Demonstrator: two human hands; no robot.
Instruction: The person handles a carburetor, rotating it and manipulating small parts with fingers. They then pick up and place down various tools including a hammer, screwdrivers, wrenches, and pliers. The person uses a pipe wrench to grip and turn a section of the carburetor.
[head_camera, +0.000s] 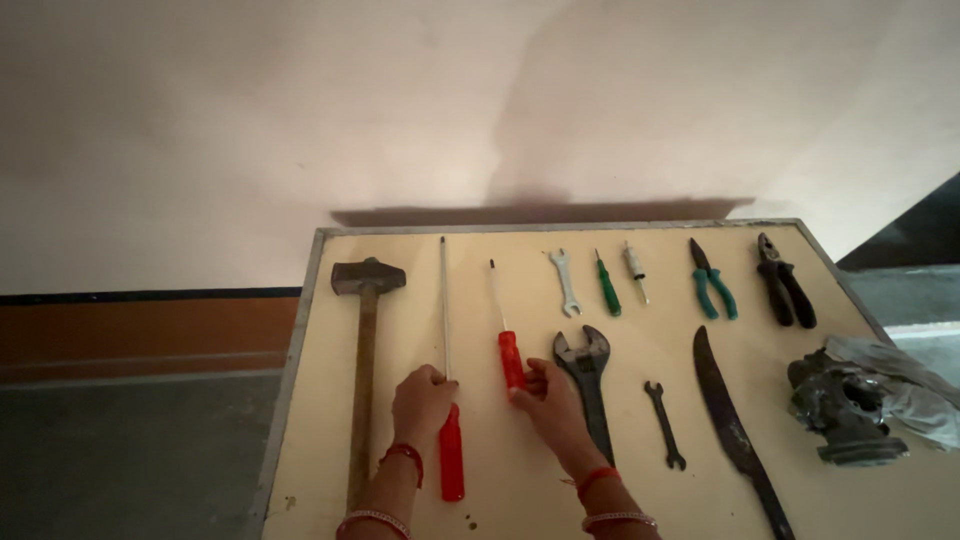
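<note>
While left hand (422, 400) grips long screwdriver (447, 370), right hand (548, 398) pinches short screwdriver (505, 335).

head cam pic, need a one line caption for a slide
Left hand on a long red-handled screwdriver, right hand on a shorter one, amid tools laid out on a table.

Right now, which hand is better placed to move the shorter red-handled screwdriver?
The right hand. Its fingers already touch the shorter red-handled screwdriver at the handle, while the left hand rests on the longer red-handled screwdriver beside it.
</note>
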